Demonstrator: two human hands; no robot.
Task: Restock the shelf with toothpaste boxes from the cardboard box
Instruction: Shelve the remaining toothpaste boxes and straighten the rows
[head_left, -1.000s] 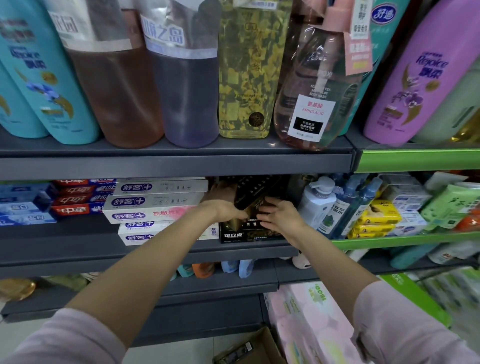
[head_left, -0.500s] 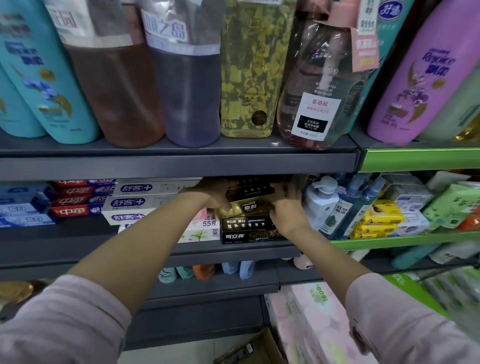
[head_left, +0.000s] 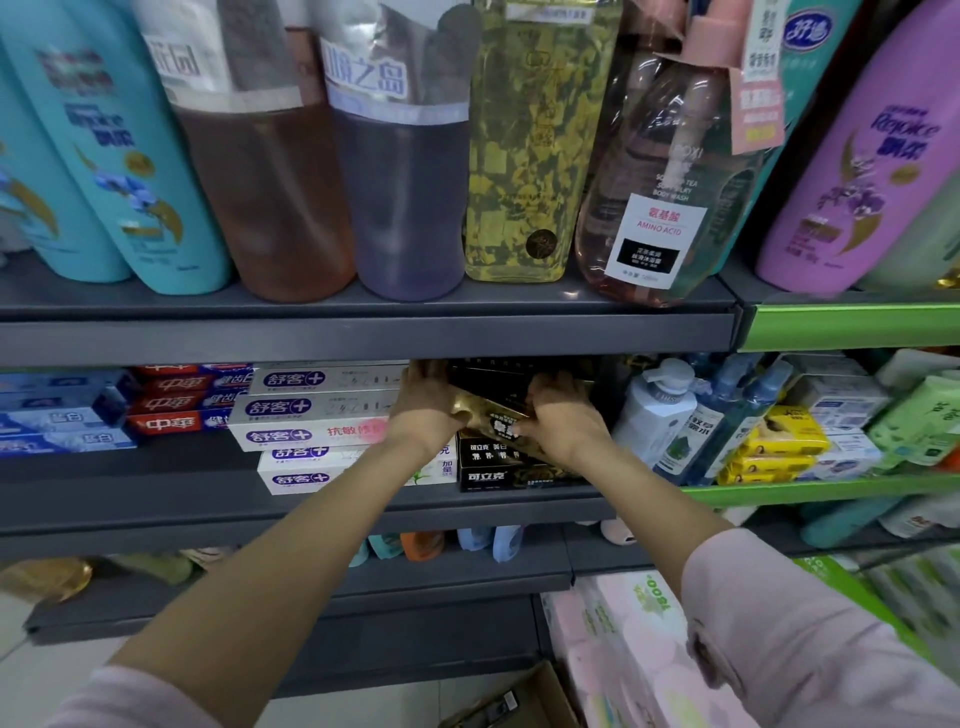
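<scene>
On the grey middle shelf (head_left: 311, 512), a gold-and-black toothpaste box (head_left: 493, 415) is being gripped by the left hand (head_left: 428, 410) and the right hand (head_left: 563, 421) atop the black stack (head_left: 511, 470), seemingly needing levelling and pushing back.

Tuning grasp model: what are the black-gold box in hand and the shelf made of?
Black-and-gold toothpaste box: looks like printed cardboard with glossy metallic gold foil; it catches light and has crisp folded edges. Shelf: probably painted sheet metal, matte dark grey, with a thin folded front lip.

Black-and-gold toothpaste box (head_left: 493, 418), white-and-purple boxes (head_left: 317, 405), grey shelf (head_left: 363, 338), lilac bottle (head_left: 872, 156)
</scene>
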